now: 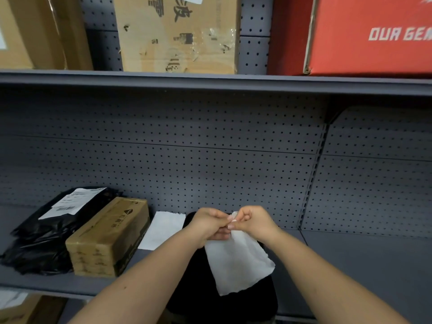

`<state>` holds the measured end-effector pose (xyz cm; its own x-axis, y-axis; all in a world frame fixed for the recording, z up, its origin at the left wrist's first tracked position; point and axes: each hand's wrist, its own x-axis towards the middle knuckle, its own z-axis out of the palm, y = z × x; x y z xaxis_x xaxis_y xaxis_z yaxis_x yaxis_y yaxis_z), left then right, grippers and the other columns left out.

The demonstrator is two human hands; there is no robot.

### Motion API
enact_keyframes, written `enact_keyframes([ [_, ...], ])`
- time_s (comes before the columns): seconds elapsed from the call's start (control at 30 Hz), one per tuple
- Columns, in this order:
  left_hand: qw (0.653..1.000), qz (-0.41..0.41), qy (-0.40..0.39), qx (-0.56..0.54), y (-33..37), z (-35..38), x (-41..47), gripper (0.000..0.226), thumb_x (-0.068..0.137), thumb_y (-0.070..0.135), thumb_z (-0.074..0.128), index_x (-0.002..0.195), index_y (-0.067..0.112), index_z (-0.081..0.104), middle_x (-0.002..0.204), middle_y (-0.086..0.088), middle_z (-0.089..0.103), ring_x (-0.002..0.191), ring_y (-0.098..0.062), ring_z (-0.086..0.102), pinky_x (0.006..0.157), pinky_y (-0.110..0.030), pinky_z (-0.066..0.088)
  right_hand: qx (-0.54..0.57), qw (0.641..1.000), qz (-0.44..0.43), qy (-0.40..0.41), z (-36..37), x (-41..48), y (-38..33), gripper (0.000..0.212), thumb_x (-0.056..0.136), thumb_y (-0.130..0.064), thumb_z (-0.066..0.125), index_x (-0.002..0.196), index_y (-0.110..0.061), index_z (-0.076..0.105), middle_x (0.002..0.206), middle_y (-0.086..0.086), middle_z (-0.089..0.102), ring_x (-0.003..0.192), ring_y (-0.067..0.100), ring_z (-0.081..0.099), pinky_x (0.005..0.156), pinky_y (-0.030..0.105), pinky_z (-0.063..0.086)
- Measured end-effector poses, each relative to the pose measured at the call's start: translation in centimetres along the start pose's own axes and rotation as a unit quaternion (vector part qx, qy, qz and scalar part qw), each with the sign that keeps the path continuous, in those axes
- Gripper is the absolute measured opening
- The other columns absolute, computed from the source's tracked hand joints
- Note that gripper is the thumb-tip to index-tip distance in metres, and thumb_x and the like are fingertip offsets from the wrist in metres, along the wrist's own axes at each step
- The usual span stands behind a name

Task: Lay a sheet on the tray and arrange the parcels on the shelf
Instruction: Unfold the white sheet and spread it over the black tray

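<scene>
Two bare hands pinch the top corner of a thin white paper sheet (238, 260) at lower centre of the frame.

The left hand (210, 224) and right hand (251, 222) meet fingertip to fingertip, both grasping the sheet, which hangs over a black tray (201, 298) on the grey metal shelf (362, 265). A second white sheet (163, 230) lies flat just left of them. At lower left sit a brown cardboard parcel (109, 237) and, touching it, a black plastic mailer bag (46, 230) with a white label.
</scene>
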<state>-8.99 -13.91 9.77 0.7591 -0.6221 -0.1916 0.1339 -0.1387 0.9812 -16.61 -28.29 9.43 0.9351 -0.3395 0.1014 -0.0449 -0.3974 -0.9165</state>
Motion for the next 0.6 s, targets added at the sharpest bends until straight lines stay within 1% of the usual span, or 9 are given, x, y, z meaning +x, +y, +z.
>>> enact_keyframes([
  [0.07,1.000,0.001,0.020,0.001,-0.1,-0.1,0.1,0.016,0.082,0.015,0.075,0.090,0.002,0.071,0.071,-0.011,0.069,0.060,-0.016,0.067,0.060,-0.030,0.059,-0.006,1.000,0.005,0.013,-0.2,0.0,0.1,0.029,0.065,-0.016,0.087,0.060,-0.015,0.058,0.054,-0.001,0.050,0.050,0.008,0.039,0.052,0.023,0.034],
  [0.1,1.000,0.000,0.028,0.002,-0.2,-0.2,0.2,0.016,0.082,0.013,0.075,0.092,0.001,0.070,0.069,-0.011,0.068,0.059,-0.016,0.068,0.059,-0.030,0.059,-0.007,1.000,0.007,0.019,-0.4,-0.1,0.2,0.030,0.065,-0.017,0.087,0.060,-0.015,0.058,0.054,-0.002,0.048,0.048,0.006,0.038,0.050,0.021,0.032],
  [0.2,0.999,-0.006,0.052,-0.013,-0.2,-1.0,0.2,0.028,0.079,0.005,0.076,0.102,0.004,0.062,0.073,-0.016,0.068,0.059,-0.021,0.070,0.057,-0.033,0.059,-0.020,0.999,0.011,0.040,-1.1,-0.2,0.5,0.028,0.067,-0.017,0.086,0.061,-0.016,0.059,0.050,-0.009,0.048,0.041,0.001,0.039,0.047,0.017,0.033],
  [0.27,0.998,-0.008,0.069,-0.007,-0.3,-1.8,0.1,0.038,0.078,-0.001,0.070,0.110,0.011,0.052,0.075,-0.018,0.067,0.059,-0.024,0.070,0.056,-0.035,0.059,-0.036,0.997,0.017,0.064,-1.7,-0.1,0.8,0.026,0.070,-0.017,0.084,0.063,-0.017,0.059,0.051,-0.009,0.051,0.041,0.001,0.042,0.047,0.017,0.035],
  [0.33,0.995,-0.006,0.085,0.044,-0.7,-2.9,-0.3,0.045,0.079,-0.002,0.060,0.115,0.020,0.044,0.069,-0.016,0.067,0.057,-0.025,0.070,0.053,-0.036,0.059,-0.060,0.994,0.018,0.089,-2.6,0.1,0.9,0.023,0.074,-0.019,0.081,0.066,-0.017,0.060,0.053,-0.010,0.050,0.044,0.003,0.042,0.047,0.017,0.036],
  [0.4,0.991,-0.001,0.089,0.101,-1.2,-4.5,-1.1,0.054,0.078,0.000,0.054,0.121,0.029,0.039,0.066,-0.016,0.067,0.054,-0.028,0.069,0.050,-0.036,0.058,-0.090,0.990,0.010,0.112,-3.6,0.6,0.8,0.020,0.077,-0.020,0.078,0.070,-0.016,0.061,0.056,-0.008,0.050,0.049,0.006,0.044,0.050,0.019,0.038],
  [0.5,0.982,-0.024,0.061,0.178,-2.1,-6.9,-3.1,0.069,0.078,0.002,0.051,0.132,0.040,0.030,0.060,-0.016,0.069,0.049,-0.029,0.068,0.044,-0.035,0.055,-0.146,0.981,0.004,0.129,-5.1,1.7,0.5,0.016,0.083,-0.017,0.072,0.075,-0.013,0.060,0.062,-0.005,0.049,0.057,0.009,0.044,0.055,0.022,0.037],
  [0.53,0.976,-0.035,0.049,0.210,-2.6,-7.5,-3.9,0.075,0.080,0.002,0.050,0.135,0.046,0.024,0.057,-0.015,0.069,0.049,-0.030,0.068,0.044,-0.034,0.055,-0.166,0.978,0.005,0.127,-5.4,2.3,0.5,0.016,0.085,-0.015,0.070,0.074,-0.013,0.059,0.062,-0.004,0.048,0.056,0.009,0.042,0.054,0.023,0.036],
  [0.6,0.966,-0.054,0.019,0.253,-3.6,-7.9,-5.4,0.085,0.084,0.006,0.047,0.139,0.054,0.005,0.058,-0.015,0.070,0.051,-0.031,0.069,0.043,-0.034,0.055,-0.198,0.973,0.003,0.117,-5.6,3.4,0.5,0.020,0.087,-0.013,0.067,0.071,-0.015,0.055,0.062,-0.003,0.047,0.056,0.010,0.040,0.054,0.024,0.034],
])
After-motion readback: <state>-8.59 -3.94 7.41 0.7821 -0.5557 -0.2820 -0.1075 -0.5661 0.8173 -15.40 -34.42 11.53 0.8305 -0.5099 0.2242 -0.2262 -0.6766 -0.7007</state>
